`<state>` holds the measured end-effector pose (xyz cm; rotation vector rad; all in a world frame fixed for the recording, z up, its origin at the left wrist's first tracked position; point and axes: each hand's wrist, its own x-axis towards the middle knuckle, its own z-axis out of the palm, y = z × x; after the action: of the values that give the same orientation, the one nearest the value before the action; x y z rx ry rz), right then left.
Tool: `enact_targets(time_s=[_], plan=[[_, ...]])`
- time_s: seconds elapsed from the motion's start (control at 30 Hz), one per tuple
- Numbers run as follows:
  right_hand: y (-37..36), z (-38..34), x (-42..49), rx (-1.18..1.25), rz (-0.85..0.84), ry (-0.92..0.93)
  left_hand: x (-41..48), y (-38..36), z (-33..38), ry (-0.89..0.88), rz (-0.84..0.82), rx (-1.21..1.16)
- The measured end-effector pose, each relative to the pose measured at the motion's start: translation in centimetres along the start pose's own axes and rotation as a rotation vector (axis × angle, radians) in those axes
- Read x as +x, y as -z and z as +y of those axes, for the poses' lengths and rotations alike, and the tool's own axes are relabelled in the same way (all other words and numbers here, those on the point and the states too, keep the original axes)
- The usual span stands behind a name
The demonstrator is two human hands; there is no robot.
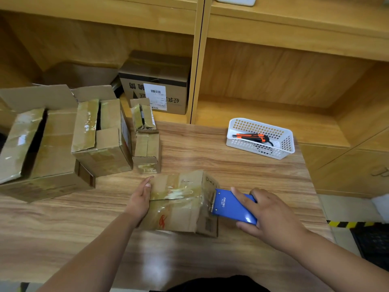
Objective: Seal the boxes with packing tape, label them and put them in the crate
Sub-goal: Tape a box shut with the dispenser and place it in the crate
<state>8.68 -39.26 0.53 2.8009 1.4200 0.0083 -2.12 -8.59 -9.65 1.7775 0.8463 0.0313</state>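
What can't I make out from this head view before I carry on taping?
Tape roll: hidden under the blue dispenser and the right hand gripping it.
Right face of the taped box: partly covered by the dispenser, head view.
Shipping label on the shelf box: print too small to read.
Largest box: cut off by the left edge.
White object on the top shelf: cut off by the top edge.

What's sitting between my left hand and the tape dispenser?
The small box, in the head view: left hand rests on one end, dispenser meets the other.
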Motion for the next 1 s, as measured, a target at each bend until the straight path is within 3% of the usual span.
enact_targets(time_s=[0.2,0.37,0.43,0.63,0.8,1.0], plan=[[3.4,-1.3,1.5,-0.048,0.008,0.042,-1.5,-1.8,-1.2,0.082,0.004,-0.149],[5.4,-3.4,3.1,-0.114,-0.016,0.094,-1.1,-1.2,-0.8,0.136,0.025,0.161],[6.2,-4.6,4.0,-0.152,-0.031,0.099,-1.1,-0.2,0.9,0.092,0.029,0.204],[7.4,-8.1,6.5,-0.187,-0.035,0.139,-4.7,2.7,8.6,-0.111,-0.038,-0.127],[9.3,-11.0,8.1,-0.101,-0.187,0.124,-5.0,3.3,8.6,-0.129,-0.035,-0.002],[9.5,-11.1,8.6,-0.075,-0.220,0.158,-5.1,3.4,7.8,-0.167,0.021,0.080]])
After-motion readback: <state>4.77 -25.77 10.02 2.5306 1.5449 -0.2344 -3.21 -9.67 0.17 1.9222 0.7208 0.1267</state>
